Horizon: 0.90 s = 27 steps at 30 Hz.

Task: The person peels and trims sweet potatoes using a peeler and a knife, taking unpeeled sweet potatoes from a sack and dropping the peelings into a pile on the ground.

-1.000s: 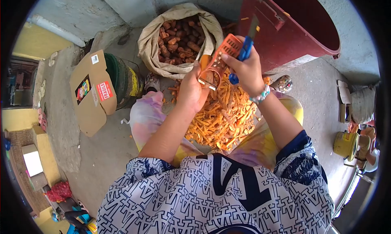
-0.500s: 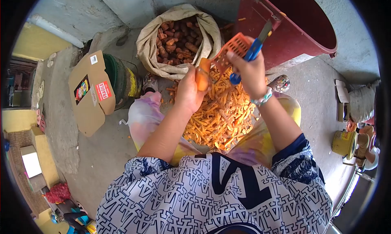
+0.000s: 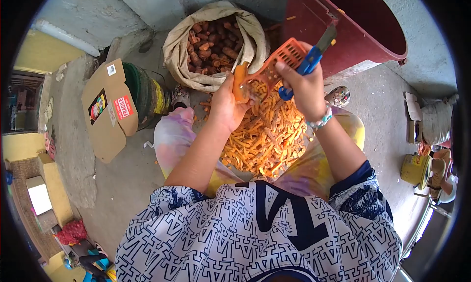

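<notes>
My left hand (image 3: 226,105) is wrapped round an orange root vegetable (image 3: 239,80), held upright over the floor; its exact kind is not clear. My right hand (image 3: 306,83) grips an orange plastic peeler (image 3: 287,55) with a slotted handle, and its head is against the side of the root. A knife (image 3: 310,60) with a blue handle is also in the right hand, its blade pointing up and away. Under both hands, between my legs, spreads a pile of orange peelings (image 3: 265,139).
An open cloth sack (image 3: 176,51) of brownish-orange roots stands ahead. To its right is a big dark red bin (image 3: 314,36). On the left, a cardboard piece (image 3: 105,130) leans by a green bucket (image 3: 142,93). Far right sits a yellow bucket (image 3: 415,170) near another person (image 3: 447,188).
The peeler has moved down and left onto the root. My left hand has tilted the root slightly, and the right wrist has shifted a little to the right.
</notes>
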Available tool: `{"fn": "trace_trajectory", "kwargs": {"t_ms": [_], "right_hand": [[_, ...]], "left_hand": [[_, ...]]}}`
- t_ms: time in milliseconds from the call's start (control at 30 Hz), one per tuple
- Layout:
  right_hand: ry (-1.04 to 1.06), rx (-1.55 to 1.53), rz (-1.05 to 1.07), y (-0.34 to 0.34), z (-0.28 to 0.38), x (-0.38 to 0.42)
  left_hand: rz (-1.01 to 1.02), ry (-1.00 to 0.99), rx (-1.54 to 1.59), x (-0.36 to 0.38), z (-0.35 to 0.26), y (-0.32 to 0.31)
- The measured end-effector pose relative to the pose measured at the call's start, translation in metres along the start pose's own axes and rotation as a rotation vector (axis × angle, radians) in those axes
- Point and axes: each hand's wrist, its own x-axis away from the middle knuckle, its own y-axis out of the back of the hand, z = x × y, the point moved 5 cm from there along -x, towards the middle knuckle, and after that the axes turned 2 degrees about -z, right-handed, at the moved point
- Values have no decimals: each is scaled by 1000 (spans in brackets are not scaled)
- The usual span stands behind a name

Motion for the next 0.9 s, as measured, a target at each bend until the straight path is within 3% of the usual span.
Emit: {"fn": "trace_trajectory", "kwargs": {"t_ms": [67,167,233,267,333,367,500,567,667,767,867,900], "right_hand": [[30,8,23,-5,-5,3],[-41,100,57,-8,-10,-5],[36,82,-54,5,-20,-35],[116,64,-160,17,-23,-52],[54,47,-311,44,-27,-79],[58,-95,-260,50,-30,-83],[-28,-59,-54,8,-4,-28],[-42,-32,-47,-2,-5,-7],[-64,-75,-84,16,-12,-25],[-39,-153,-138,41,-12,-52],[-62,-289,-194,60,-6,-58],[-105,-306,-165,53,2,-49]], "left_hand": [[53,-32,1,1,2,-10],[-96,20,125,4,4,-9],[361,49,173,-5,14,4],[363,54,174,0,14,-4],[163,33,-5,11,9,-12],[166,33,-7,11,8,-11],[159,5,-17,6,4,-5],[125,-31,-54,7,3,-6],[277,-30,-108,11,5,-13],[469,-245,-299,23,-5,-25],[559,-384,-590,26,-8,-18],[507,-368,-598,27,-9,-15]]}}
